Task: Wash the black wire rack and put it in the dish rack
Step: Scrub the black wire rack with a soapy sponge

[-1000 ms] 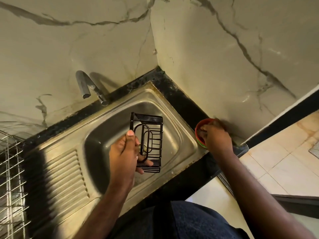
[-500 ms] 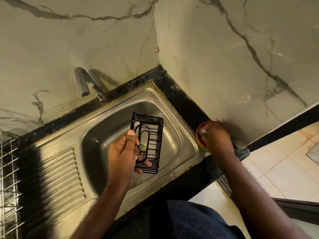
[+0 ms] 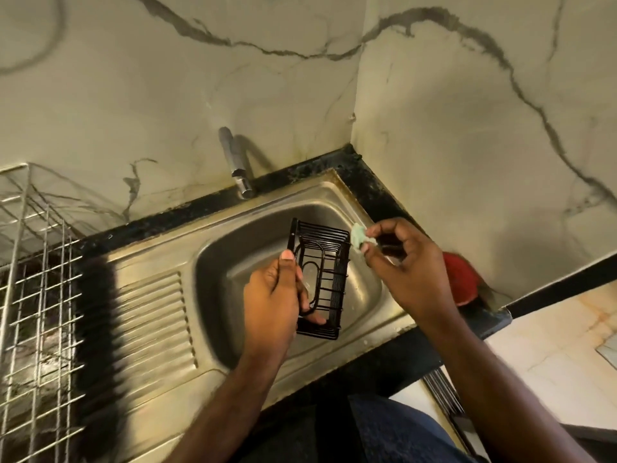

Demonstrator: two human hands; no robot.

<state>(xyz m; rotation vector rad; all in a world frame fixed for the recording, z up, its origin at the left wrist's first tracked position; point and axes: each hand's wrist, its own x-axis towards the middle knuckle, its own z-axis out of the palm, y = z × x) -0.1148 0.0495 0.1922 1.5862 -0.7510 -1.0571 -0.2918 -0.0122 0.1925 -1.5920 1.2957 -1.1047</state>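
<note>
Black wire rack [image 3: 322, 279] glossy coated metal; sink [image 3: 153, 312] dull stained steel; wall [image 3: 467, 111] smooth marble-look; dish rack [image 3: 36, 295] bare metal wire

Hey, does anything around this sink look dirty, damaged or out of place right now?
Yes: brownish, rust-like staining runs along the sink's back rim and corner, and the black counter edge behind it looks blotchy and grimy. The wire rack, held over the basin by the left hand, looks intact.
</note>
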